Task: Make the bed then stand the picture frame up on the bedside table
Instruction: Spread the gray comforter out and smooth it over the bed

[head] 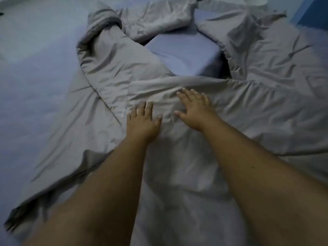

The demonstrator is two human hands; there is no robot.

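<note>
A crumpled grey duvet (257,89) lies bunched across the bed, twisted into a roll at the upper left and hanging over the bed's corner. The pale blue fitted sheet (35,77) shows bare on the left and at the mattress corner (184,55). My left hand (142,121) rests flat on a fold of the duvet with its fingers spread. My right hand (193,109) lies flat beside it, a little farther forward, fingers apart, pressing on the same ridge of fabric. Neither hand grips the cloth. No picture frame or bedside table is in view.
A blue wall or panel (316,11) shows at the top right corner. A pale round object (255,1) sits at the top edge, too blurred to name. A small white tag (123,113) hangs from the duvet seam near my left hand.
</note>
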